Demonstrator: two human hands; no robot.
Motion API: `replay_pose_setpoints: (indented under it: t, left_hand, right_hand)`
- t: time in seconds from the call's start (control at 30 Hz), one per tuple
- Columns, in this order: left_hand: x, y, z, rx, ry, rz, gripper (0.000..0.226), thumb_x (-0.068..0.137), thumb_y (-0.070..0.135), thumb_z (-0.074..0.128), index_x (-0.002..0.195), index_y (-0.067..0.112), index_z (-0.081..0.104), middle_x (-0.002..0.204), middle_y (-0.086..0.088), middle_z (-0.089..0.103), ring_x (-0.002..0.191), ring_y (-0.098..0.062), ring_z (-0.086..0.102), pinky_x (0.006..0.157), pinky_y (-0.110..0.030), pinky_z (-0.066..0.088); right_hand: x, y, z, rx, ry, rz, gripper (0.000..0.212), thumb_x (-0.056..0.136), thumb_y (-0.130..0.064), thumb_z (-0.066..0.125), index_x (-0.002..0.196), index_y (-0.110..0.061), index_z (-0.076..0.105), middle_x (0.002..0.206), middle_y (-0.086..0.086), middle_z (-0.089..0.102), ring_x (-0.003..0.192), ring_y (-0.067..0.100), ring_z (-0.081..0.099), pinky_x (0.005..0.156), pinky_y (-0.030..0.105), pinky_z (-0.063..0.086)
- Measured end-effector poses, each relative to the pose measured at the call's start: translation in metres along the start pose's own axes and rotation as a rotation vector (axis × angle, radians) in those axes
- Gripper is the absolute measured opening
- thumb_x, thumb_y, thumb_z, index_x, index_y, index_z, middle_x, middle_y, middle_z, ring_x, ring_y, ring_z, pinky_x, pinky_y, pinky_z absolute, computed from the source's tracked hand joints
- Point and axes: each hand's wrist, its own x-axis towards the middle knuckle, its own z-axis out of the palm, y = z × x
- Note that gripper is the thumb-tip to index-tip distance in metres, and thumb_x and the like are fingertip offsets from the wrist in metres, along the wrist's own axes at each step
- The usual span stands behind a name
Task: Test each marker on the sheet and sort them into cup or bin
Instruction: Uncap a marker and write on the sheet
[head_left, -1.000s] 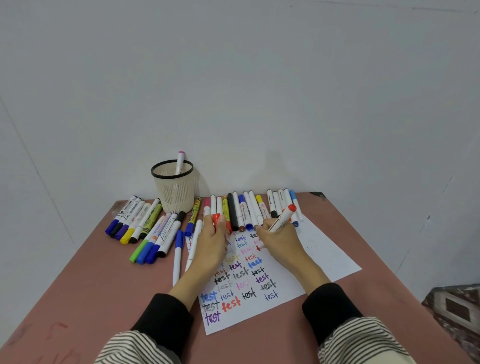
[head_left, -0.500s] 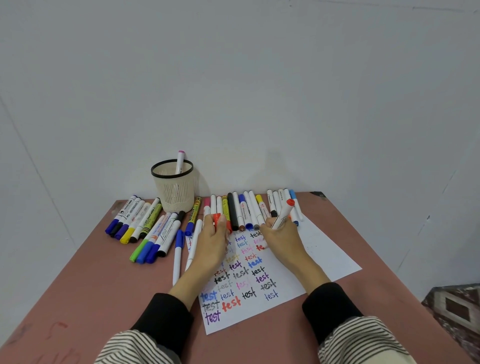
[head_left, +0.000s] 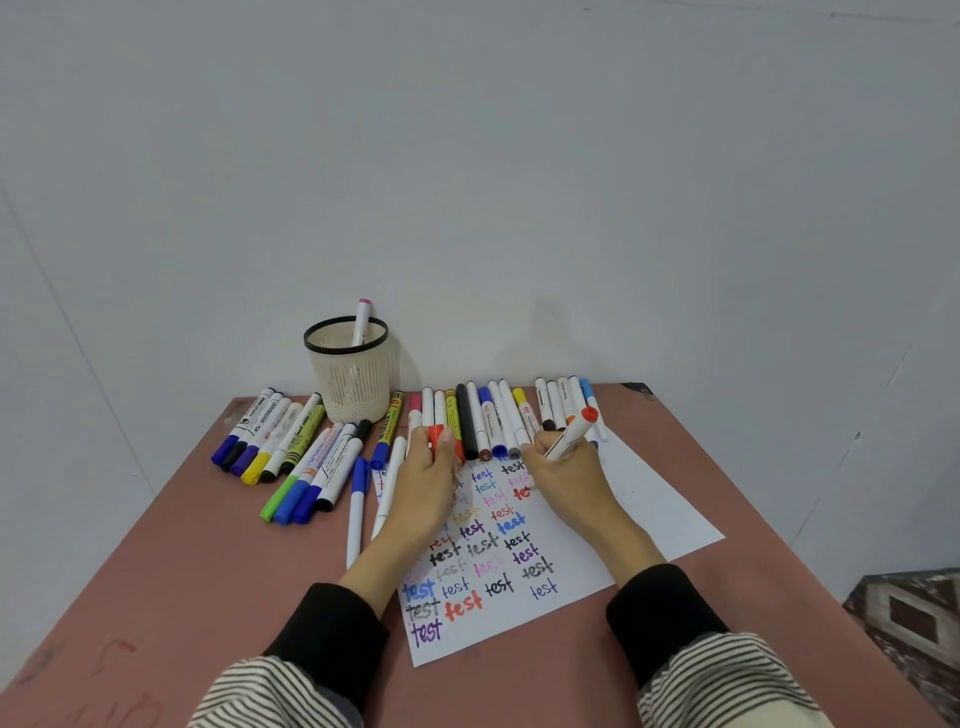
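A white sheet (head_left: 654, 499) covered with coloured "test" words lies on the reddish table (head_left: 218, 587). My right hand (head_left: 569, 475) grips a white marker with a red end (head_left: 574, 434), its tip down on the sheet near a fresh red mark. My left hand (head_left: 428, 486) rests on the sheet's left part and pinches a red cap (head_left: 435, 434) between thumb and fingers. A beige mesh cup (head_left: 349, 371) with a black rim stands at the back and holds one pink-tipped marker (head_left: 361, 322).
A row of several markers (head_left: 491, 421) lies along the sheet's far edge. More markers (head_left: 270, 431) lie in a pile left of the cup, and two white ones (head_left: 371, 499) lie beside my left hand. A wall rises right behind the table. No bin is in view.
My right hand has shifted slightly while writing with the red marker, whose upper end now tilts more to the right. My left hand stays put with the cap.
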Motion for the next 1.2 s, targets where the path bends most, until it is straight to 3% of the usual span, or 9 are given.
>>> replay_pose_setpoints:
  t: [0.1,0.23,0.47,0.67,0.8,0.93,1.0,1.1,1.2]
  left_hand:
    - [0.001,0.0,0.0,0.005,0.007,-0.001,0.047,0.102,0.044,0.035,0.125,0.004,0.042,0.08,-0.001,0.052,0.067,-0.014,0.047,0.072,-0.04,0.043]
    - [-0.002,0.002,-0.001,0.01,-0.008,0.0,0.048,0.102,0.044,0.034,0.128,0.004,0.041,0.12,-0.029,0.054,0.099,-0.049,0.053,0.093,-0.056,0.046]
    - [-0.002,0.002,-0.001,-0.002,-0.02,-0.013,0.055,0.101,0.046,0.034,0.134,0.002,0.037,0.131,-0.031,0.047,0.122,-0.05,0.043,0.101,-0.058,0.041]
    - [-0.004,0.002,-0.001,-0.014,-0.039,0.005,0.043,0.102,0.043,0.034,0.121,0.006,0.045,0.122,-0.029,0.053,0.115,-0.047,0.048,0.097,-0.053,0.045]
    - [-0.004,0.001,-0.001,-0.025,-0.038,0.028,0.022,0.102,0.042,0.034,0.093,0.024,0.043,0.087,-0.008,0.052,0.072,-0.025,0.051,0.078,-0.039,0.045]
    - [-0.003,0.0,-0.002,-0.017,-0.039,0.049,0.021,0.103,0.04,0.035,0.099,0.021,0.044,0.107,-0.022,0.057,0.099,-0.033,0.056,0.092,-0.05,0.048]
    - [-0.004,0.001,-0.002,-0.028,-0.05,0.069,0.021,0.103,0.037,0.036,0.098,0.019,0.046,0.101,-0.02,0.056,0.087,-0.032,0.057,0.081,-0.044,0.051]
    - [-0.005,0.002,-0.002,0.006,-0.086,0.118,0.021,0.103,0.034,0.037,0.108,0.022,0.053,0.073,0.002,0.049,0.064,-0.007,0.047,0.058,-0.017,0.042]
    - [-0.008,0.004,-0.002,0.038,-0.11,0.14,0.031,0.103,0.035,0.036,0.124,0.023,0.054,0.085,-0.005,0.059,0.069,-0.01,0.053,0.063,-0.021,0.048]
  right_hand:
    - [0.001,0.0,0.0,0.021,0.023,0.039,0.04,0.094,-0.009,0.055,0.06,-0.018,0.036,0.053,-0.007,0.038,0.048,0.004,0.036,0.047,0.012,0.034]
    - [0.001,0.0,0.0,0.074,0.02,0.064,0.036,0.093,-0.008,0.057,0.062,-0.018,0.041,0.058,-0.006,0.045,0.055,0.007,0.044,0.055,0.015,0.042]
    - [0.004,0.003,0.001,0.019,0.081,0.085,0.035,0.093,-0.013,0.057,0.063,-0.018,0.039,0.056,-0.005,0.041,0.049,0.005,0.039,0.048,0.015,0.035]
    - [0.004,0.0,0.0,0.086,0.106,0.124,0.023,0.093,-0.012,0.057,0.073,-0.017,0.048,0.069,0.002,0.052,0.061,0.011,0.05,0.058,0.022,0.043]
    - [0.006,0.004,0.002,0.031,0.096,0.125,0.021,0.095,-0.019,0.055,0.075,-0.015,0.05,0.064,0.001,0.049,0.055,0.01,0.046,0.054,0.023,0.041]
    - [0.006,0.005,0.002,-0.025,0.117,0.128,0.022,0.096,-0.022,0.054,0.076,-0.015,0.051,0.063,0.0,0.051,0.053,0.009,0.046,0.05,0.022,0.04]
    - [0.006,0.001,0.0,-0.001,0.158,0.072,0.032,0.095,-0.023,0.059,0.066,-0.016,0.047,0.059,-0.001,0.049,0.053,0.011,0.046,0.054,0.025,0.043]
    - [0.005,-0.008,-0.006,0.107,0.234,-0.017,0.034,0.091,-0.03,0.067,0.067,-0.015,0.048,0.056,-0.007,0.049,0.053,0.002,0.047,0.055,0.018,0.043]
    - [0.004,-0.015,-0.011,0.332,0.182,0.019,0.027,0.086,-0.031,0.072,0.072,-0.014,0.056,0.059,-0.006,0.049,0.052,0.002,0.042,0.048,0.015,0.036]
